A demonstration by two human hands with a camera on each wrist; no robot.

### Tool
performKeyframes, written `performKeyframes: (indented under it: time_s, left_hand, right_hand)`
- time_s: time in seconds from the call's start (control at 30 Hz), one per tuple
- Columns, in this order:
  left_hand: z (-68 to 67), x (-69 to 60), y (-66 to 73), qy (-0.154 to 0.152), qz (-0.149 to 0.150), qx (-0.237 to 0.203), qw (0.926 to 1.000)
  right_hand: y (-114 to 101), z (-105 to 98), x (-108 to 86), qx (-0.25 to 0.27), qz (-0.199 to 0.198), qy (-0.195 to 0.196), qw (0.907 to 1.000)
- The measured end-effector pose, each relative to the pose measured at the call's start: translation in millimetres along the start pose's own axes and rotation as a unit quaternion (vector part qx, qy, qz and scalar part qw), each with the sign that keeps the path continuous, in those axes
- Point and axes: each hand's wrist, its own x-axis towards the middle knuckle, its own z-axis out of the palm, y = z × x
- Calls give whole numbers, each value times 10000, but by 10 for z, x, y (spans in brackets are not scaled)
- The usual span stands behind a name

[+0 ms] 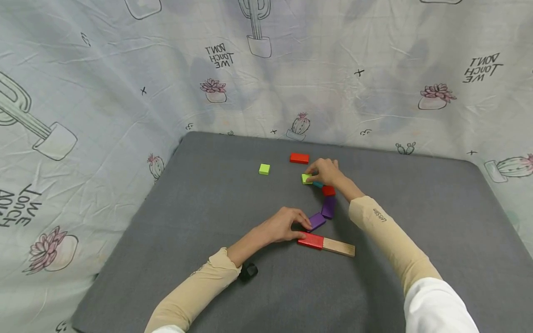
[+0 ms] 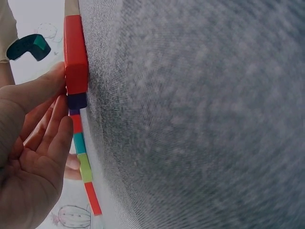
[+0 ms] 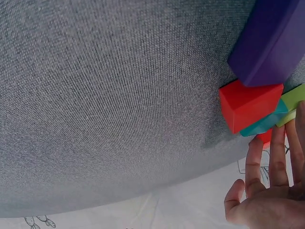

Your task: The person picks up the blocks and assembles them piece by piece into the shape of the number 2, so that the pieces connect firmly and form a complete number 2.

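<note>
Small coloured wooden blocks form a curved row on the grey table. My right hand (image 1: 326, 172) is at its far end, thumb and fingers pinching a lime-green block (image 1: 306, 179). A teal block (image 3: 264, 124), a red block (image 1: 328, 190) and a purple block (image 1: 328, 207) follow toward me. My left hand (image 1: 285, 225) is at the near end, its thumb touching a red block (image 2: 76, 52). Its fingers reach to a second purple block (image 1: 317, 220); whether they touch it I cannot tell. A plain wood block (image 1: 339, 247) adjoins the near red one.
Beyond the row lies another red block (image 1: 299, 158), with a separate lime-green block (image 1: 264, 169) to its left. A black object (image 1: 248, 271), perhaps a wrist strap, shows by my left sleeve. A cactus-print cloth (image 1: 291, 69) hangs behind the grey tabletop (image 1: 200, 199).
</note>
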Motion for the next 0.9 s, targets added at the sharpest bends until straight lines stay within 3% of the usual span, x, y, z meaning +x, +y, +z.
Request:
performKeyframes:
  time_s: [0.47,0.7,0.9]
  left_hand:
    - [-38,23,33,6,-49,-60,10000]
    - [-37,57,50,-9,-4,-46,10000]
    - [-44,79,72,-31,-36,-50,10000]
  right_hand:
    - [16,-59,14,33,-149,-127,9998]
    - [67,-184,37,221,-157,-123,9996]
    - [93,-239,80,147,-476,-530,9973]
